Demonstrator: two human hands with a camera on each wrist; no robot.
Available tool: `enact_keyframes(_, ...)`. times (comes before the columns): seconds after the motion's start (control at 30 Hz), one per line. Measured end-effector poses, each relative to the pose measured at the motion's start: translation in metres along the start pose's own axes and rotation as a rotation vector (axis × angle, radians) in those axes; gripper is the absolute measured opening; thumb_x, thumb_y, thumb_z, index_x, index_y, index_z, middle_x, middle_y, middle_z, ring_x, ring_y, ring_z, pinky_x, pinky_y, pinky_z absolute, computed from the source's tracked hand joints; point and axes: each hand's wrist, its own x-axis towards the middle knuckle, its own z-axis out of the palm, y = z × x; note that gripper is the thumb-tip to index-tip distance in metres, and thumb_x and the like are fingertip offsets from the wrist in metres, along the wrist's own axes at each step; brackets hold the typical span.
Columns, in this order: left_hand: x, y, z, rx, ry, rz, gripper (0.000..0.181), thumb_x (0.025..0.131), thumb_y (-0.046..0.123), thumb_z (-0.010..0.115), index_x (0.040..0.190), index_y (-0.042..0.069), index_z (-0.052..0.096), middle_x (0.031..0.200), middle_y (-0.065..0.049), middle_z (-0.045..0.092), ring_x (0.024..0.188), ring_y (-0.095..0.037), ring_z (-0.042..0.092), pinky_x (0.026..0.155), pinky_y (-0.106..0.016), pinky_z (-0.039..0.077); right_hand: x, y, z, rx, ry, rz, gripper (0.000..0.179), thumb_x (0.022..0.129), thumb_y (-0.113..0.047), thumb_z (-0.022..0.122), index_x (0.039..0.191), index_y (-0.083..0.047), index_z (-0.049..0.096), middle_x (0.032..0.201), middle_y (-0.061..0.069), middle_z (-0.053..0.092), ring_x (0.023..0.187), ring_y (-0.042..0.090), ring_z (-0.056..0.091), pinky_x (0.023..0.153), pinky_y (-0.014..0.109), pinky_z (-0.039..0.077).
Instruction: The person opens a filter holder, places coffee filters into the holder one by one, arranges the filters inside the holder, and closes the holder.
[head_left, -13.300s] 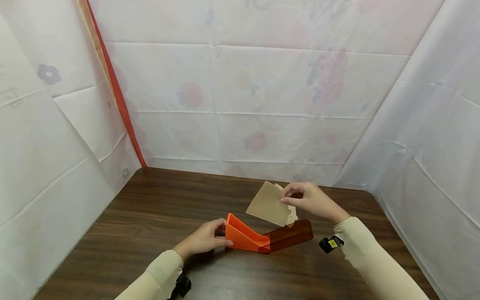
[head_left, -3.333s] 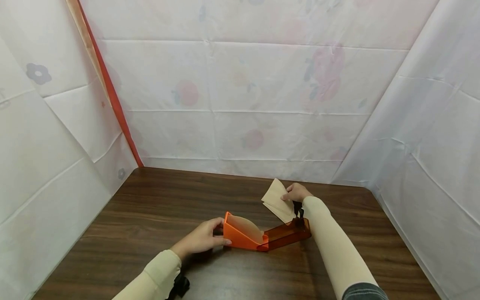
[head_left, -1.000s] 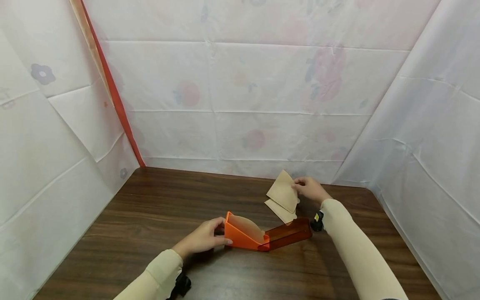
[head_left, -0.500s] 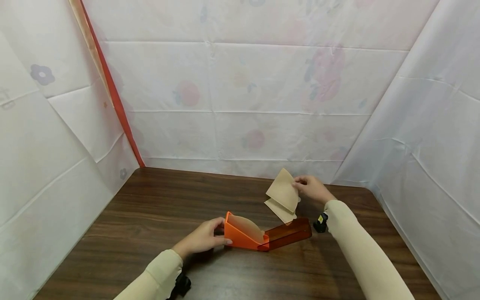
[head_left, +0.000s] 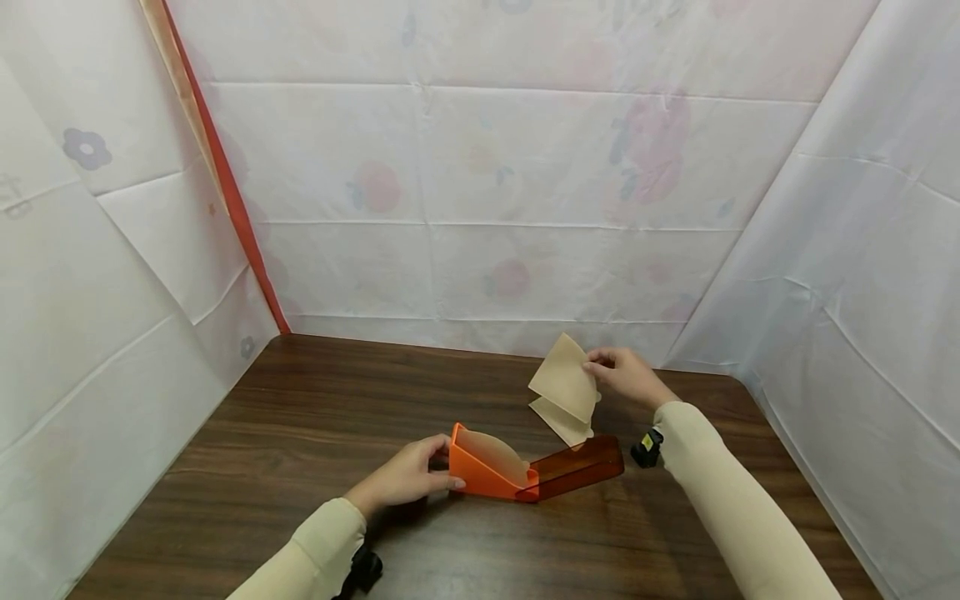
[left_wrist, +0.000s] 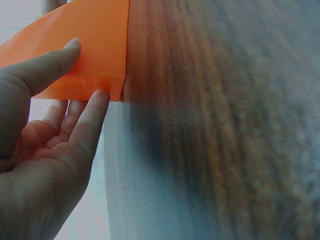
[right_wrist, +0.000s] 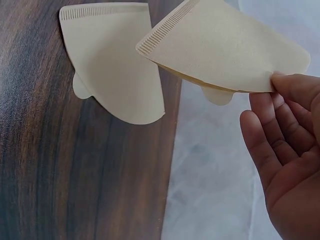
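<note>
1. Filter paper [head_left: 562, 379], the cone-shaped coffee sort, is up in the right hand [head_left: 628, 377], behind the orange holder [head_left: 480, 477] and off to its right. Thumb and fingers are clamped on its curved edge.
2. Looks super light and kinda floppy to me, probably more grippy than slick, easy to crease. I'd pinch it gently right there and leave the crimped seam [right_wrist: 167, 26] alone.
3. Second filter [head_left: 562, 423] lies on the table [head_left: 315, 417] behind the holder, partly covered from above by the lifted one.
4. Another filter [head_left: 492, 455] sits inside the holder; can't tell if there's more than one.
5. Left hand [head_left: 408, 475] has its thumb and fingers clamped on the holder's left end. Seems like stiff plastic, so decent spot to steady it. See-through brown lid [head_left: 576, 468] sticks out from the holder's right end.
</note>
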Motion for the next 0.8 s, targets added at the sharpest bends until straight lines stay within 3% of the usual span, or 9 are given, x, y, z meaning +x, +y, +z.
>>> enact_keyframes(0.17, 0.0, 0.0, 0.001, -0.007, 0.004, -0.02, 0.032, 0.09, 0.016, 0.078, 0.116, 0.007, 0.06, 0.11, -0.001, 0.068, 0.105, -0.02, 0.065, 0.083, -0.027, 0.054, -0.003, -0.01, -0.003, -0.045, 0.025, -0.072, 0.023, 0.101, -0.024, 0.064, 0.113, -0.006, 0.071, 0.099, 0.005, 0.07, 0.087, 0.021, 0.061, 0.072, 0.036, 0.05)
enact_keyframes(0.4, 0.001, -0.001, 0.001, -0.018, 0.012, -0.023, 0.032, 0.09, 0.013, 0.077, 0.116, 0.008, 0.059, 0.111, -0.001, 0.067, 0.105, -0.022, 0.065, 0.083, -0.028, 0.054, -0.013, -0.029, -0.007, -0.038, 0.032, -0.106, 0.02, 0.101, -0.022, 0.064, 0.113, -0.008, 0.071, 0.099, 0.003, 0.07, 0.086, 0.02, 0.062, 0.07, 0.036, 0.051)
enact_keyframes(0.8, 0.0, 0.002, 0.001, -0.015, 0.013, -0.01, 0.032, 0.09, 0.015, 0.077, 0.115, 0.008, 0.059, 0.109, -0.001, 0.068, 0.104, -0.022, 0.065, 0.084, -0.033, 0.055, -0.028, -0.055, -0.011, -0.066, 0.053, -0.211, 0.014, 0.1, -0.023, 0.066, 0.104, -0.012, 0.072, 0.084, -0.002, 0.067, 0.068, 0.016, 0.057, 0.056, 0.028, 0.046)
